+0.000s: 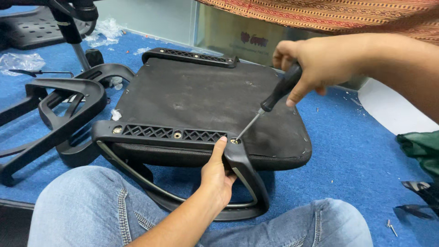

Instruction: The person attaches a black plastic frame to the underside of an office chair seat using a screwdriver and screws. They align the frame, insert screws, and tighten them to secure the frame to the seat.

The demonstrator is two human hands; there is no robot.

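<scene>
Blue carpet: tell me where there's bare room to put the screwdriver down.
Blue carpet is bare right of the seat cushion, before the green cloth, apart from a few small screws. Left of the cushion is crowded: black chair arms, chair base, plastic wrap.

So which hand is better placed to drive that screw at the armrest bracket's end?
Right. The right hand already grips the screwdriver, whose tip sits on the screw. The left hand holds the armrest bracket beside that screw, steadying it, and carries no tool.
</scene>
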